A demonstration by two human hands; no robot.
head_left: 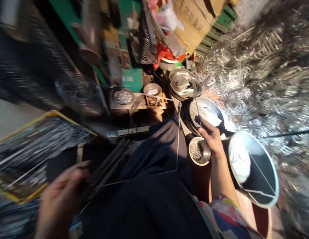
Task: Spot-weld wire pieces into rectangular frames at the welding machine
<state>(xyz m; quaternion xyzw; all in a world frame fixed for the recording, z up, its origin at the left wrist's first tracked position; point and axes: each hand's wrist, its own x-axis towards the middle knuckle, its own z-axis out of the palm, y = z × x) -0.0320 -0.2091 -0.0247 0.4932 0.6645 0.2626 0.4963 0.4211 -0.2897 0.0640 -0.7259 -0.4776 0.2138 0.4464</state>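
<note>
My right hand [212, 136] is closed, with a thin dark rod [196, 105] pinched between thumb and fingers. It hovers over a round tub [220, 109] with pale strips inside. Just below the fingers is a small metal bowl [208, 156] of small metal pieces. My left hand [66, 186] is blurred at the lower left, its thumb and fingers pressed together; what they hold is unclear. Beside it, several thin metal rods [114, 161] lie in a bundle along my dark-clothed lap [154, 159]. A thin bent wire [178, 141] rises over the knee.
On the left is a yellow-rimmed basket [27, 124] of metal pieces. Ahead stands a green machine [131, 78], with a dish of shiny bits [123, 97] at its foot. A coil of metal strip [185, 83], a deep bucket [273, 176] and heaped metal coils [259, 83] fill the right.
</note>
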